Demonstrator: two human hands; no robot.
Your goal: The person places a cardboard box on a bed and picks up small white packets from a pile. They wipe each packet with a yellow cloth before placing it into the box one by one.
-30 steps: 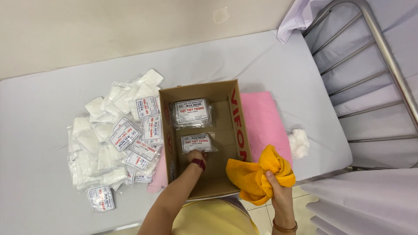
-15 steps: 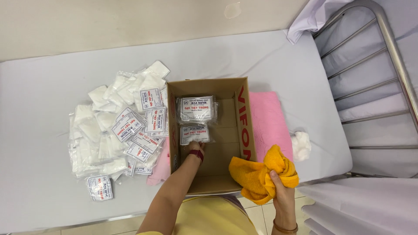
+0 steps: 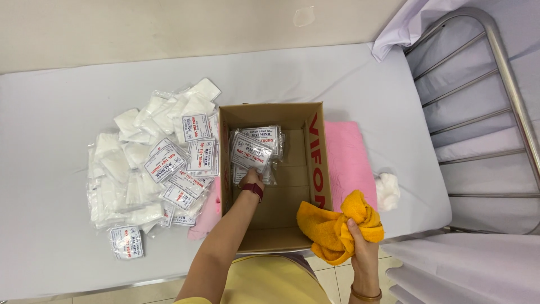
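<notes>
An open brown cardboard box [image 3: 318, 169] stands on a grey-white covered bed. My left hand [image 3: 251, 179] reaches into it and grips a clear packet of white gauze with a printed label [image 3: 251, 152], lifted above other packets [image 3: 264, 135] lying at the box's far end. A dark red band sits on that wrist. My right hand [image 3: 360, 245] is closed on a crumpled orange-yellow towel [image 3: 334, 225] at the box's near right corner.
A heap of several similar gauze packets [image 3: 157, 163] lies left of the box. A pink cloth [image 3: 349, 163] lies under the box. A white cotton wad [image 3: 387, 190] sits at right. A metal bed rail [image 3: 506, 84] stands at far right.
My left hand has taken hold of a packet in the box and lifted it. The right hand still holds the towel in about the same place.
</notes>
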